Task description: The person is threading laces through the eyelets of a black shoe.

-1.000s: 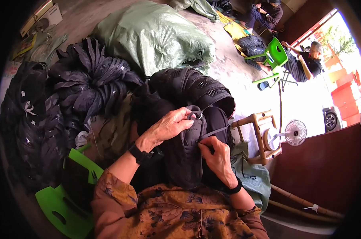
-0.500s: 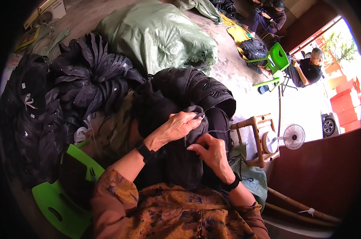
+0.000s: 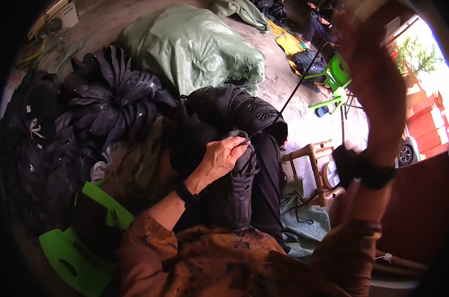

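Note:
A dark grey shoe upper (image 3: 240, 203) lies on my lap with its toe toward me, laced across the front. My left hand (image 3: 223, 156) is closed on its collar and tongue, thumb and fingers pinched together. From the upper a black shoelace (image 3: 303, 81) runs taut to the upper right. My right hand (image 3: 375, 74) is raised high at that end, large, dark and blurred; it pulls the lace, though its fingertips are unclear. Beyond my left hand, a stack of black shoe uppers (image 3: 229, 106) rests over my knees.
Heaps of black uppers (image 3: 113, 99) lie at the left, beside a green chair (image 3: 61, 252). A big pale-green sack (image 3: 190, 49) stands ahead. At the right are a bamboo stool (image 3: 316, 173) and another green chair (image 3: 337, 72). A person (image 3: 318, 24) sits at the far right.
My right hand has swung from beside the upper to high at the right, drawing the shoelace out taut. The left hand keeps its grip on the upper, whose lacing now shows.

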### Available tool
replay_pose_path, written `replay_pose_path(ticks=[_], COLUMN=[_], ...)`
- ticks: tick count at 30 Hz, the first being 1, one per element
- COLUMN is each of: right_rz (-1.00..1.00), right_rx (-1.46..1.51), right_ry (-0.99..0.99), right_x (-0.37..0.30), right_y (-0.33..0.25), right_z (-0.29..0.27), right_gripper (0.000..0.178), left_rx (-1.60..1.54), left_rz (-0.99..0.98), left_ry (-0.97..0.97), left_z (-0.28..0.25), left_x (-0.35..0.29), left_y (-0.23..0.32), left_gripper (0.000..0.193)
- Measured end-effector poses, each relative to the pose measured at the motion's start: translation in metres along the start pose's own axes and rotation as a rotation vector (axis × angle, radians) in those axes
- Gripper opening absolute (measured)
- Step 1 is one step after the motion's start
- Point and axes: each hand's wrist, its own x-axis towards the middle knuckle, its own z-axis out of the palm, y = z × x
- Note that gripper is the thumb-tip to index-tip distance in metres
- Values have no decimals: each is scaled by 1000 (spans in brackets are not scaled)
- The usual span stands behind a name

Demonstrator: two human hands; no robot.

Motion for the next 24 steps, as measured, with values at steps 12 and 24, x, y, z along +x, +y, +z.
replay_pose_path(ticks=[12, 24], right_rz=[404, 148], right_rx=[2375, 2106], right_ry=[-302, -116], right_x=[34, -63], right_y=[-44, -180], right_z=[-9, -79], right_gripper=[29, 26], left_rx=[-30, -1051], left_rz=[69, -401], left_ry=[105, 24], left_z=[-3, -93], left_x=[-10, -32], left_y=[-5, 36], left_gripper=[18, 32])
